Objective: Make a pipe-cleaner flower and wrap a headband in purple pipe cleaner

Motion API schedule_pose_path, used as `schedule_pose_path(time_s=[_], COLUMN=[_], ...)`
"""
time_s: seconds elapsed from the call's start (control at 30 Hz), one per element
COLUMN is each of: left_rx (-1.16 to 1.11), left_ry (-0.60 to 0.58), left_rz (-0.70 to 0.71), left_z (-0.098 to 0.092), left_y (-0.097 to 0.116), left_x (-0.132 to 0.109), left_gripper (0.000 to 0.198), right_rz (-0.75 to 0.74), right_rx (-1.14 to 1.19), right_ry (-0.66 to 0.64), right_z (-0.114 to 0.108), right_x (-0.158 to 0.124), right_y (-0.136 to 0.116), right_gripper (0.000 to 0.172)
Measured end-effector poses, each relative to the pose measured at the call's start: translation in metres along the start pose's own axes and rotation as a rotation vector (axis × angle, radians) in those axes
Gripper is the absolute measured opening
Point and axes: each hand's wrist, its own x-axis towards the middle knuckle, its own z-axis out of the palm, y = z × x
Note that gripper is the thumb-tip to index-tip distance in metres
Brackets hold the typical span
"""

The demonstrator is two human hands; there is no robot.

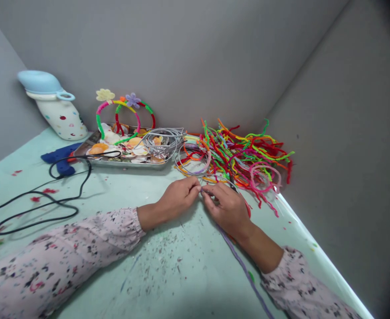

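My left hand (178,198) and my right hand (226,207) meet at mid-table, fingers pinched together on a thin grey wire hoop (215,179). A purple pipe cleaner (244,268) runs from under my right hand toward the near edge. Just beyond the hands lies a tangle of coloured pipe cleaners (241,153), with several wire hoops (191,159) beside it.
A metal tray (122,163) with paper shapes, a bundle of grey hoops (163,141) and two wrapped headbands (117,115) stands at the back. A blue glue gun (62,159) with its black cord (48,199) lies left. A dotted white jug (57,108) leans in the corner. Grey walls enclose the table.
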Motion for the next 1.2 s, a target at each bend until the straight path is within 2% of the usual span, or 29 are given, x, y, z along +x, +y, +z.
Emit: schedule_pose_path(time_s=[0.43, 0.7, 0.97, 1.2], left_rx=[0.004, -0.096, -0.207, -0.272], left_ry=[-0.019, -0.004, -0.053, -0.045], left_rz=[0.003, -0.026, -0.05, -0.061], left_z=[-0.0007, 0.0006, 0.0026, 0.0024], left_y=[0.0029, -0.0032, -0.0064, -0.0033], left_x=[0.0002, 0.0019, 0.0025, 0.0025], left_gripper=[0.018, 0.019, 0.022, 0.024], right_rz=[-0.053, -0.015, -0.013, -0.004], right_rx=[-0.122, 0.001, -0.061, -0.068], right_ry=[0.049, 0.035, 0.046, 0.063], right_z=[0.002, 0.0028, 0.0037, 0.0044], right_x=[0.0005, 0.0007, -0.0001, -0.0005], right_y=[0.0003, 0.0019, 0.0016, 0.0001], right_gripper=[0.014, 0.015, 0.011, 0.009])
